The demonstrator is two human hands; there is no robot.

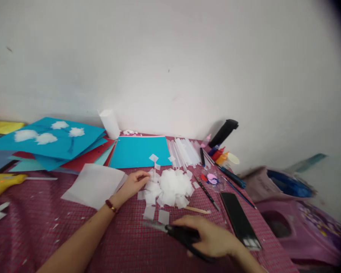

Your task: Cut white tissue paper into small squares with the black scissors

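My right hand [204,235] is wrapped round the handles of black-handled scissors [184,237]. The blades point left, low over the cloth and just in front of several loose white paper squares [164,217]. At the left edge of a heap of small white paper pieces [174,187] is my left hand [136,182], its thumb and fingertips drawn together. Whether a paper piece sits between those fingertips is too blurred to tell. Behind the left wrist, a larger white sheet [93,184] lies on the cloth.
A blue sheet [140,151] and white sticks [187,151] lie behind the heap. Blue cards with white tufts [59,138] are stacked left, near a yellow glue gun [5,184]. On the right are a dark phone [238,220], brushes [207,193], paint bottles [218,153] and a pink chair [298,227].
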